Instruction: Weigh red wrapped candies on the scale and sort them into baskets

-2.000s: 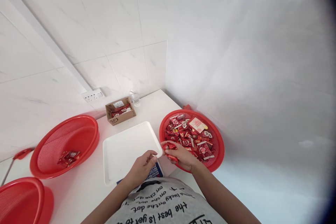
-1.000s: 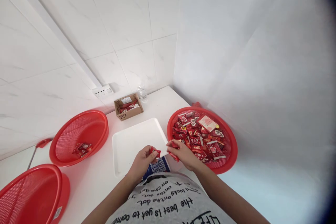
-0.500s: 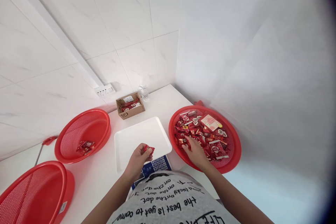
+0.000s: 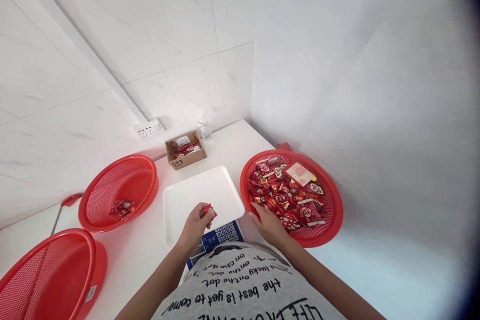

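Note:
My left hand [image 4: 198, 222] is closed on a small red packet [image 4: 210, 211], held over the near part of the white tray [image 4: 198, 190]. At the left rim of the right red basket [image 4: 333, 210] is my right hand [image 4: 267, 222], its fingers bent near the rim; whether they hold anything is hidden. Many red packets [image 4: 281, 197] and a pink card [image 4: 300, 174] lie in that basket. Under the tray's near edge shows a blue keypad panel [image 4: 226, 234].
An open cardboard box [image 4: 189, 159] of red packets stands behind the tray, beside a clear plastic bottle [image 4: 205, 132]. On the left are a red basket [image 4: 150, 187] with several packets [image 4: 122, 209] and another red basket [image 4: 98, 265].
My right hand has moved left from among the packets to the basket's rim. My left hand has shifted slightly, still with the red packet.

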`<state>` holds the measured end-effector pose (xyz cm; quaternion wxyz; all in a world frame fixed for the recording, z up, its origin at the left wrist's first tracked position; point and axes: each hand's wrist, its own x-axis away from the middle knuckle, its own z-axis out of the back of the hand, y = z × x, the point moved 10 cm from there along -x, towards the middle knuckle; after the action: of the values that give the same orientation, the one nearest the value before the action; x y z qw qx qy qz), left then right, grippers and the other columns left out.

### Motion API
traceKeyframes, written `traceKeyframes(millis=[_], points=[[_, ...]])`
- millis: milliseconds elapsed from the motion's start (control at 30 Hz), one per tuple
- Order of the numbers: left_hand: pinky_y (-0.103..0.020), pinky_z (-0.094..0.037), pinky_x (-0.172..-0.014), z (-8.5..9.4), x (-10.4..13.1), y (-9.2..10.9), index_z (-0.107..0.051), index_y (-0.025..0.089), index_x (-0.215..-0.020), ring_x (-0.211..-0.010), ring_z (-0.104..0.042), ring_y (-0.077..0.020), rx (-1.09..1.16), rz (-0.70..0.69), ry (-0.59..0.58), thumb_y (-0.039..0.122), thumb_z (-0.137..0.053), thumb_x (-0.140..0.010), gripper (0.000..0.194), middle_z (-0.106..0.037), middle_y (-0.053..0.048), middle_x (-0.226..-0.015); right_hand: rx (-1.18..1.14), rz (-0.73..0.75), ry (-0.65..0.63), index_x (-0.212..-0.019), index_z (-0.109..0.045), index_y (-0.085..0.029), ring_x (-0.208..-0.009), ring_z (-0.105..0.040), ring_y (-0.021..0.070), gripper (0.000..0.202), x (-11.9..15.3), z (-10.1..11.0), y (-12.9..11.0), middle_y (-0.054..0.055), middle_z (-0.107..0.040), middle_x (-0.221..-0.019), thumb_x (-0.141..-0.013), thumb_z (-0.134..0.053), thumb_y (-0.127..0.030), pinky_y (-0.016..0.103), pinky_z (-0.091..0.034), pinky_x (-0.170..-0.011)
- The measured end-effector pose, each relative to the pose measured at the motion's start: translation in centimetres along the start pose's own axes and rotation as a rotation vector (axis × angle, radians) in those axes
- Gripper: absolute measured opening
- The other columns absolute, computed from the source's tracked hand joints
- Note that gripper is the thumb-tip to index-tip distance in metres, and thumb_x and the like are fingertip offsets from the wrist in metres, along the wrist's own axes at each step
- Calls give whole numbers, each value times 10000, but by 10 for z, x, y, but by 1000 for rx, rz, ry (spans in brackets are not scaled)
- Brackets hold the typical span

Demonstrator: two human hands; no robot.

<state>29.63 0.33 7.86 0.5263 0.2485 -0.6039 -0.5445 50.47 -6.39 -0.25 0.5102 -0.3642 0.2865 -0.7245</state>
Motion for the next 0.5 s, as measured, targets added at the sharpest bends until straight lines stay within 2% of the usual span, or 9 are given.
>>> traceKeyframes(millis=[200,333,500], points=[[-263,-403,-539,25,-12,-20,-520,188,-927,-535,-503,-127,-218,44,103,509,-556,-700,395,-568,24,-646,-182,-30,15,-1197,-541,-212,-1173,-491,245,444,-1,4,4,100,-562,-1252,-808,-508,-424,380,-332,-994],[-307,-435,-659,45,-19,-20,-560,221,-871,-694,-597,-189,-516,-53,161,480,-478,-762,293,-624,-7,-713,-288,-89,11,-1136,-577,-217,-1135,-523,224,368,-3,12,9,85,-596,-1200,-826,-488,-396,370,-342,-997],[-349,-448,-790,52,-21,-20,-607,218,-952,-896,-593,-232,-854,-169,151,394,-371,-834,317,-630,-69,-963,-208,-127,-104,-1185,-560,-190,-1167,-501,228,387,-11,7,23,99,-568,-1249,-814,-499,-280,381,-321,-1021]])
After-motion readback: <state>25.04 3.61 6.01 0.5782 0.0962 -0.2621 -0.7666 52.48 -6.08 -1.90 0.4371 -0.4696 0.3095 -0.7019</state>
